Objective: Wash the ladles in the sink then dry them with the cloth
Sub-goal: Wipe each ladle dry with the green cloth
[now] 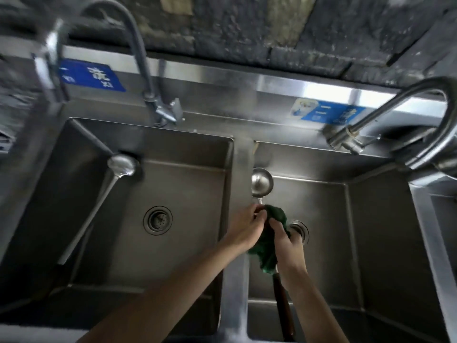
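Observation:
Over the right basin (371, 219) I hold a steel ladle (262, 181) with a dark wooden handle. My left hand (243, 229) pinches its metal stem just below the bowl. My right hand (288, 243) is closed around a dark green cloth (268, 253) wrapped on the stem; the stem under the cloth is hidden. A second ladle (121, 167) with a long metal handle leans in the left basin (188, 243), its bowl up against the back left corner.
A grey hose faucet (143, 68) arches over the left basin and a curved steel faucet (442, 125) over the right. Each basin has a round drain (157, 220). A steel divider (241, 169) separates the basins. Blue labels are on the backsplash.

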